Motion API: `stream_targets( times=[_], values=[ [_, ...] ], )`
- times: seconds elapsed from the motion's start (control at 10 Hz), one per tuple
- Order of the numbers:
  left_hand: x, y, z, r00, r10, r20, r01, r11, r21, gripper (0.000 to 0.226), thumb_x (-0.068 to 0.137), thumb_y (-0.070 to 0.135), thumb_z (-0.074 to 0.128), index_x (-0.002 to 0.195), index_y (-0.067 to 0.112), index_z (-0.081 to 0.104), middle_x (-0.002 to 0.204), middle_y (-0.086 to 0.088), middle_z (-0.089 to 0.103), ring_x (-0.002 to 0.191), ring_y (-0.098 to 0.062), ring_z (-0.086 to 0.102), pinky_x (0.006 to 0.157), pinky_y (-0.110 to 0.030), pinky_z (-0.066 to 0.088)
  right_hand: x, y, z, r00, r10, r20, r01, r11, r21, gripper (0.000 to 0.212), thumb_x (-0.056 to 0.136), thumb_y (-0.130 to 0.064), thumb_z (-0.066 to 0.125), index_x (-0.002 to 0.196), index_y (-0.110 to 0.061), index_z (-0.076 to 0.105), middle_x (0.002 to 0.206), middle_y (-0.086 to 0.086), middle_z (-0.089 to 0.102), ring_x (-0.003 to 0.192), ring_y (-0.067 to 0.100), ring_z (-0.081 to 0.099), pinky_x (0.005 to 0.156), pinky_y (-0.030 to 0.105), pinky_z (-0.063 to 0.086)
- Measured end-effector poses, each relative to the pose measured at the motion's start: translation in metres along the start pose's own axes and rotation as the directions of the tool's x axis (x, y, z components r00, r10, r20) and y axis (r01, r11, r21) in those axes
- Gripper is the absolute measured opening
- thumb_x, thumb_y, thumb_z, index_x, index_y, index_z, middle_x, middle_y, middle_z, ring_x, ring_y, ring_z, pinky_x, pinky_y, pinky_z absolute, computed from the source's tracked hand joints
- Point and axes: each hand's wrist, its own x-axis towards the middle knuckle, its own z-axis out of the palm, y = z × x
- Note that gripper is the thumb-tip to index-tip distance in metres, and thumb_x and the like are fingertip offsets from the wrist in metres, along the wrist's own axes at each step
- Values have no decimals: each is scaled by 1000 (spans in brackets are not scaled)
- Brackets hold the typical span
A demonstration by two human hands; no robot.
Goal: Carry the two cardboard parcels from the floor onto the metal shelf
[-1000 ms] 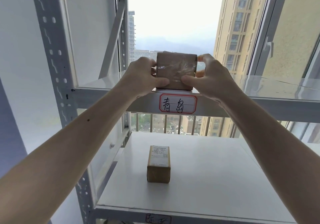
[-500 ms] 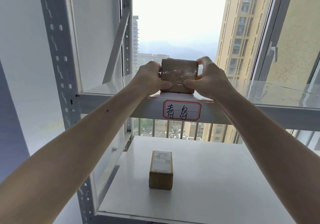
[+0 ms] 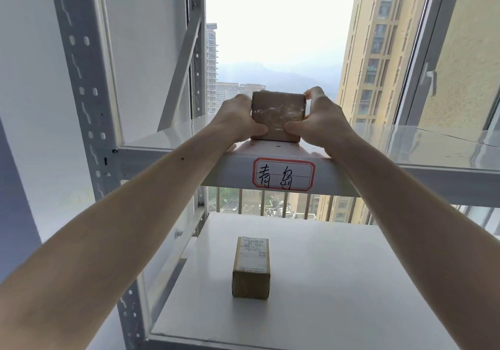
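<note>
We hold the brown taped cardboard parcel (image 3: 277,116) between our left hand (image 3: 238,118) and right hand (image 3: 322,122), both grips curled around its sides, so it sits square just behind the red-bordered handwritten label (image 3: 284,173). The second labelled cardboard parcel (image 3: 251,267) stands below the label, on the lower white metal shelf (image 3: 351,282).

Our two forearms are bare, no sleeves, watch or rings showing; a small dark mole (image 3: 182,158) marks our left forearm (image 3: 130,214).
</note>
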Motion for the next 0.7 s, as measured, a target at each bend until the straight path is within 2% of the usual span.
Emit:
stream_targets(
  times=[0.1,0.3,0.5,0.6,0.7],
  values=[
    [0,1,1,1000,2,-5,-2,1000,1,43,79,22,78,117,7,65,109,-12,72,102,-28,67,92,-38,54,1,1,1,1000,5,-4,-5,1000,-4,54,82,-20,72,126,-15,41,106,12,64,87,24,60,65,32,47],
    [-1,3,1,1000,3,-7,-3,1000,9,42,79,21,78,117,7,66,110,-13,72,102,-29,67,86,-33,52,2,2,1,1000,2,5,-2,1000,5,57,82,-21,73,129,-15,41,107,12,64,90,25,61,72,35,51],
    [3,0,2,1000,-14,-2,14,1000,13,43,79,22,78,117,7,65,110,-12,71,100,-27,66,84,-33,52,3,2,1,1000,-16,2,16,1000,15,61,82,-26,74,132,-13,41,105,8,60,89,22,57,65,30,45],
    [-1,2,2,999,-46,12,45,998,32,48,80,24,79,120,5,61,114,-12,69,99,-26,64,79,-32,48,2,2,0,1000,-13,0,13,1000,-2,63,81,-22,73,133,-11,40,101,7,59,84,19,55,58,25,43],
    [-2,6,4,995,-100,-29,101,993,52,58,83,24,78,129,0,53,125,-15,64,113,-29,61,89,-35,48,0,2,-2,1000,-19,-6,19,1000,-10,69,83,-22,71,139,-9,34,96,8,61,76,14,55,57,25,44]
  ],
)
